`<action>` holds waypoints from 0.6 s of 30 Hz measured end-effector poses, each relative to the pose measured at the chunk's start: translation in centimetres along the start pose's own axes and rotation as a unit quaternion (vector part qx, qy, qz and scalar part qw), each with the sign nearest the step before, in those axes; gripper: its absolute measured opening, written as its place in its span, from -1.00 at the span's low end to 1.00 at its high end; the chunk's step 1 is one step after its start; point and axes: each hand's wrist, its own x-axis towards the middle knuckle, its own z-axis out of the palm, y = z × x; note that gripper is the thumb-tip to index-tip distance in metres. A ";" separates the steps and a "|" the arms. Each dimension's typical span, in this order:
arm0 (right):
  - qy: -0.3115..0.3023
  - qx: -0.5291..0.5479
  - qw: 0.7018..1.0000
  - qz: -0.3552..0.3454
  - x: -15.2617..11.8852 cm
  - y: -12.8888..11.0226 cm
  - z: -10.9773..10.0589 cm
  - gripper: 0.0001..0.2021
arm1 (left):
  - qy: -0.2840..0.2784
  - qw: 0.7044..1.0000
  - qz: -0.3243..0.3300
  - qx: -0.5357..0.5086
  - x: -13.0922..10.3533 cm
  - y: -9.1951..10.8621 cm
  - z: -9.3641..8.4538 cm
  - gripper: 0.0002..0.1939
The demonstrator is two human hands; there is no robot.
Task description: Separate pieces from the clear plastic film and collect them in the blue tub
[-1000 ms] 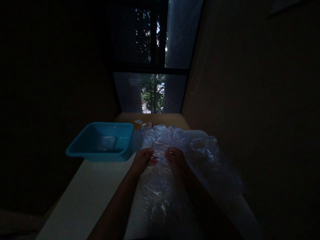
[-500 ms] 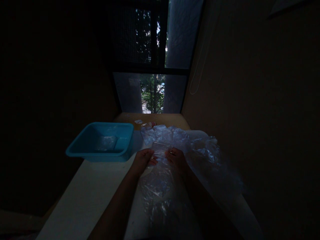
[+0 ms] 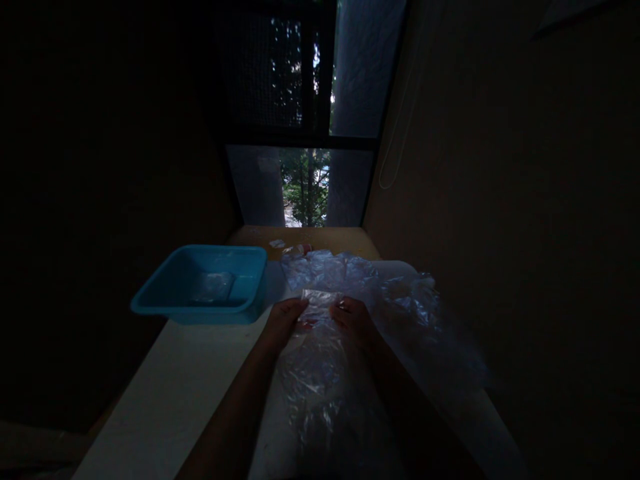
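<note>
Between my hands a clear plastic bag (image 3: 321, 307) is held up by its two sides, its upper part bunched into a flat, shiny band. My left hand (image 3: 286, 319) pinches the left edge, with its fingertips partly hidden behind the film. At the right edge, my right hand (image 3: 353, 316) grips with thumb and curled fingers. More crinkled clear plastic (image 3: 315, 373) hangs or lies below, between my forearms; I cannot tell whether it is all one bag. Just beyond my hands lies a heap of clear plastic bags (image 3: 340, 267).
A blue plastic basin (image 3: 250, 309) stands at the table's left, with a folded clear plastic piece (image 3: 213, 285) inside. More loose film (image 3: 423, 303) spreads over the right side of the white table (image 3: 200, 360). Behind are a wooden sill (image 3: 345, 240), a window and dark side walls.
The plastic between my hands has turned from loose film into a flatter, brighter band, with its top edge showing. My hands have hardly shifted.
</note>
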 end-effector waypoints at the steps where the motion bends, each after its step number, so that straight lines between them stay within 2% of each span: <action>1: -0.002 -0.001 1.000 -0.002 0.0 0.0 0.0 -0.77 | 0.000 1.000 -0.002 0.006 0.0 0.0 0.0 -0.72; 11: 0.000 -0.006 1.000 0.000 0.1 0.3 0.1 -0.77 | 0.040 0.999 0.008 0.023 0.0 -0.1 0.1 -0.71; 18: 0.001 -0.009 1.000 -0.004 0.0 0.1 0.1 -0.77 | 0.036 0.999 0.018 0.028 0.0 -0.2 0.0 -0.70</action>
